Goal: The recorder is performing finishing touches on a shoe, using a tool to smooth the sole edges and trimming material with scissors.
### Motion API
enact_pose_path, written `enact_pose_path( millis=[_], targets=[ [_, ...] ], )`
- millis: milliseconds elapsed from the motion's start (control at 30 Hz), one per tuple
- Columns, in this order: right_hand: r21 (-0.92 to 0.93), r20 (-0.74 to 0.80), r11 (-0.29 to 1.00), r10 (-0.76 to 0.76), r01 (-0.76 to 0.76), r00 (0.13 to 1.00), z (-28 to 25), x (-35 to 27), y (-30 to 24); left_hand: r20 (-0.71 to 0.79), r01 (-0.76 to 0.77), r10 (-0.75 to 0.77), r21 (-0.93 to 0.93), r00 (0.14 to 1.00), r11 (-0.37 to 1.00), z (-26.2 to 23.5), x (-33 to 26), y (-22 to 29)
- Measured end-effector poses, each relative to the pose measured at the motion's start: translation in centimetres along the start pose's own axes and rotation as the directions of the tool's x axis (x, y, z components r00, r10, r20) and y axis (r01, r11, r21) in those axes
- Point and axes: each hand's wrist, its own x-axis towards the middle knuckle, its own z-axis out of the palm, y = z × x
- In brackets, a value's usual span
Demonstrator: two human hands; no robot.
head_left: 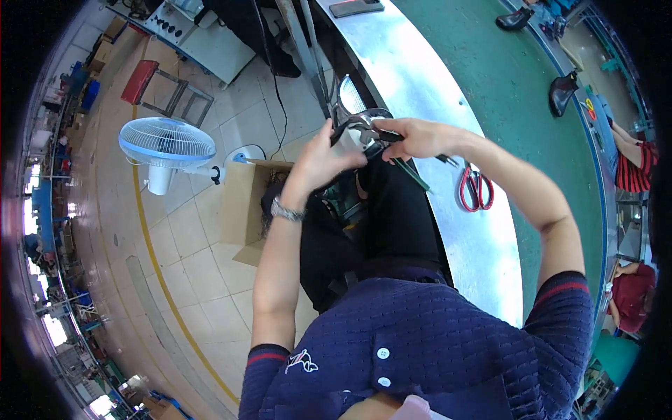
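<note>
In front of my lap, over the bench's left edge, my left hand [318,164] is wrapped round a silver-and-black metal part [355,136]. From the other side my right hand [417,139] reaches in, its fingers closed at the part's right end. A dark piece lies among those fingers, too small and covered to name. Just below the right hand, slim green lengths [413,176] stick out; whether they are wires or tool handles I cannot tell. Red-handled scissors [476,189] rest on the shiny metal bench [483,255], near my right wrist.
An open cardboard box [241,203] stands on the tiled floor beside my left forearm. Further left are a blue-and-white fan [166,143] and a red-topped stool [140,82]. A phone [356,8] lies at the bench's far end. Other people sit at the far right.
</note>
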Motion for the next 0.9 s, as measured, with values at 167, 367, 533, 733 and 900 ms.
enact_pose_path(
  millis=[167, 367, 533, 733, 900],
  targets=[
    [0.100, 0.078, 0.991, 0.082, -0.090, 0.994, 0.8, 0.3, -1.6, -0.263, -0.023, 0.105, 0.298, 0.959, 0.954, 4.6, -3.2, 1.2],
    [-0.354, -0.325, 0.919, -0.296, 0.174, 0.898, 6.1, -1.3, 3.0, -0.336, -0.147, 0.268, 0.343, 0.903, 0.928, 5.6, -3.9, 0.7],
    [-0.583, -0.334, 0.804, -0.373, 0.121, 0.866, 5.9, -1.8, 3.0, -0.348, -0.217, 0.385, 0.435, 0.855, 0.874, 5.8, -4.4, -0.3],
    [-0.583, -0.303, 0.787, -0.443, 0.204, 0.844, 1.3, -2.0, -2.3, -0.341, -0.231, 0.522, 0.619, 0.782, 0.751, 5.9, -3.6, -2.3],
    [-0.614, -0.374, 0.789, -0.278, -0.012, 0.885, 3.9, 1.7, 1.1, -0.298, -0.239, 0.524, 0.642, 0.798, 0.729, 6.2, -3.7, -2.1]
  ],
)
